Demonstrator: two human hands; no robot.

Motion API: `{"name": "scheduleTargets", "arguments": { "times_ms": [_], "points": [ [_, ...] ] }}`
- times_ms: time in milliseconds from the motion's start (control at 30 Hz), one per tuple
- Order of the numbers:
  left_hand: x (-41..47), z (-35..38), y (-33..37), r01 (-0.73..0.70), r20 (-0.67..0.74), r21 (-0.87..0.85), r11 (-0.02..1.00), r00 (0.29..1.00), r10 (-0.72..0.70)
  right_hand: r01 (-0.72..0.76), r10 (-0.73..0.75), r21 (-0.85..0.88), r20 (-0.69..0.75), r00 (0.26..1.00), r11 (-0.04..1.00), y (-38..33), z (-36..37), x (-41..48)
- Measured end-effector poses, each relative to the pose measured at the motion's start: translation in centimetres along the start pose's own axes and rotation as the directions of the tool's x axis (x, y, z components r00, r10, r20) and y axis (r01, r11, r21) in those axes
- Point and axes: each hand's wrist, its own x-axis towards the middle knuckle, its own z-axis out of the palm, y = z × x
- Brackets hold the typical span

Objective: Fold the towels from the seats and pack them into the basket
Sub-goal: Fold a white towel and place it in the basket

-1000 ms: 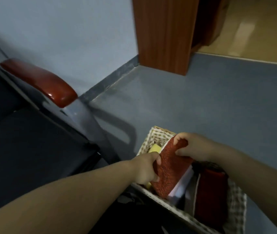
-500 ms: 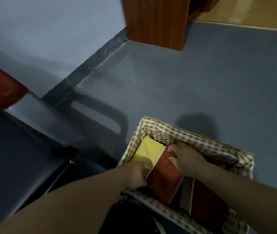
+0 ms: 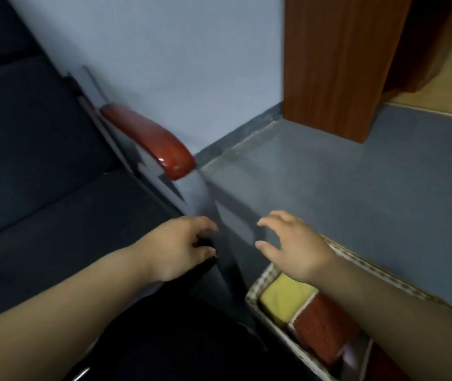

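At the seat edge, beside the basket (image 3: 257,288): both hands free. left hand (image 3: 180,247) hovers over the front corner of the dark seat (image 3: 54,221), fingers loosely curled, nothing in them. right hand (image 3: 295,244) hangs above the basket's near corner, fingers spread, also empty

Towels: yellow towel (image 3: 285,299) and red towel (image 3: 321,329) sit folded inside the basket, touching side by side. Something pale lilac and a darker red piece lie further along, mostly cut off by the right forearm and the frame edge, can't tell what exactly

Step, my read: between towels. Hands look aimed at the seat for another one. Seat area in view shows no towel, so the next is out of frame or the job's near done; can't tell

Next move needs: locate a towel, take it with both hands, fold it flat on the cushion, slot it next to the red one

Around: glossy red armrest (image 3: 150,141) on its grey support stands between seat and basket, so the carry path has to clear it. Wooden door frame (image 3: 334,64) and grey floor (image 3: 370,202) are well apart, no issue. Basket looks full at this end, tight fit likely
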Motion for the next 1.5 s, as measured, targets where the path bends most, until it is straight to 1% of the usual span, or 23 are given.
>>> {"name": "scheduleTargets", "arguments": {
  "times_ms": [33, 100, 200, 267, 367, 433, 533, 567, 600, 700, 800, 833, 867, 967, 1033, 1100, 1167, 1200, 1333, 1400, 1433, 1500],
  "points": [
    [-2.4, -1.1, -2.2, 0.047, -0.066, 0.016, 0.999, 0.997, -0.046, 0.064, -0.064, 0.006, 0.009, 0.998, 0.998, -2.8, -0.3, 1.0],
    [-7.5, -2.6, -6.9, 0.185, -0.168, 0.037, 0.982, 0.970, -0.176, 0.198, -0.198, 0.023, 0.015, 0.980, 0.980, -9.1, -0.6, 2.8],
    [-15.8, -3.6, -13.5, 0.396, -0.294, 0.046, 0.917, 0.883, -0.367, 0.392, -0.393, 0.030, 0.098, 0.914, 0.920, -18.9, 0.8, 4.8],
    [-21.4, -3.8, -17.2, 0.524, -0.362, 0.045, 0.850, 0.802, -0.476, 0.482, -0.480, 0.032, 0.179, 0.859, 0.875, -25.2, 2.7, 5.6],
    [-29.9, -3.4, -21.9, 0.693, -0.417, 0.006, 0.721, 0.657, -0.628, 0.576, -0.563, 0.058, 0.305, 0.768, 0.816, -34.2, 6.5, 5.7],
    [-35.6, -2.7, -24.6, 0.783, -0.435, -0.088, 0.615, 0.525, -0.731, 0.618, -0.594, 0.072, 0.380, 0.709, 0.783, -39.8, 9.8, 5.4],
    [-43.0, -1.7, -28.3, 0.827, -0.422, -0.303, 0.473, 0.329, -0.845, 0.652, -0.635, 0.135, 0.436, 0.637, 0.746, -47.2, 14.4, 4.3],
    [-45.0, -1.5, -29.5, 0.829, -0.422, -0.348, 0.439, 0.280, -0.863, 0.655, -0.646, 0.160, 0.449, 0.617, 0.738, -49.3, 15.9, 3.8],
    [-46.9, -1.2, -30.7, 0.827, -0.417, -0.383, 0.411, 0.242, -0.876, 0.656, -0.652, 0.184, 0.465, 0.598, 0.732, -51.4, 17.3, 3.3],
    [-50.8, 0.0, -34.0, 0.822, -0.399, -0.451, 0.348, 0.164, -0.902, 0.657, -0.673, 0.241, 0.496, 0.549, 0.714, -56.2, 21.1, 1.8],
    [-53.4, 1.3, -36.8, 0.831, -0.351, -0.517, 0.207, 0.015, -0.936, 0.665, -0.704, 0.299, 0.508, 0.496, 0.685, -60.2, 24.8, 0.3],
    [-54.1, 1.9, -37.8, 0.828, -0.348, -0.529, 0.186, -0.012, -0.937, 0.660, -0.717, 0.327, 0.499, 0.487, 0.676, -61.5, 25.8, -0.3],
    [-54.8, 2.6, -38.7, 0.817, -0.329, -0.552, 0.167, -0.029, -0.944, 0.659, -0.738, 0.361, 0.475, 0.478, 0.660, -62.8, 26.8, -0.9],
    [-56.4, 4.1, -40.2, 0.758, -0.284, -0.632, 0.158, -0.037, -0.958, 0.674, -0.804, 0.444, 0.393, 0.446, 0.591, -66.8, 29.1, -2.6],
    [-57.2, 4.6, -40.6, 0.726, -0.284, -0.664, 0.180, -0.023, -0.958, 0.656, -0.814, 0.487, 0.410, 0.412, 0.577, -69.2, 30.6, -3.5],
    [-57.7, 4.9, -40.7, 0.706, -0.300, -0.680, 0.200, -0.018, -0.954, 0.638, -0.809, 0.510, 0.461, 0.364, 0.577, -71.1, 32.0, -4.2],
    [-58.0, 5.0, -40.6, 0.682, -0.325, -0.698, 0.219, -0.029, -0.945, 0.652, -0.820, 0.517, 0.475, 0.320, 0.554, -72.2, 33.4, -4.7],
    [-58.2, 5.0, -40.5, 0.669, -0.339, -0.707, 0.229, -0.036, -0.940, 0.652, -0.829, 0.529, 0.461, 0.317, 0.544, -72.6, 33.9, -4.8],
    [-58.2, 3.3, -39.2, 0.600, -0.363, -0.756, 0.261, -0.054, -0.930, 0.539, -0.850, 0.658, 0.375, 0.370, 0.525, -72.5, 33.2, -4.1],
    [-57.6, 1.8, -38.0, 0.547, -0.412, -0.772, 0.325, -0.040, -0.911, 0.466, -0.843, 0.712, 0.357, 0.403, 0.525, -71.6, 31.4, -2.9],
    [-57.1, 1.1, -37.2, 0.510, -0.432, -0.779, 0.364, -0.017, -0.902, 0.425, -0.831, 0.730, 0.363, 0.421, 0.535, -70.9, 30.2, -2.0],
    [-55.4, -0.4, -35.5, 0.426, -0.445, -0.797, 0.428, 0.065, -0.893, 0.319, -0.793, 0.757, 0.408, 0.453, 0.571, -69.0, 27.4, -0.1]
  ]
}}
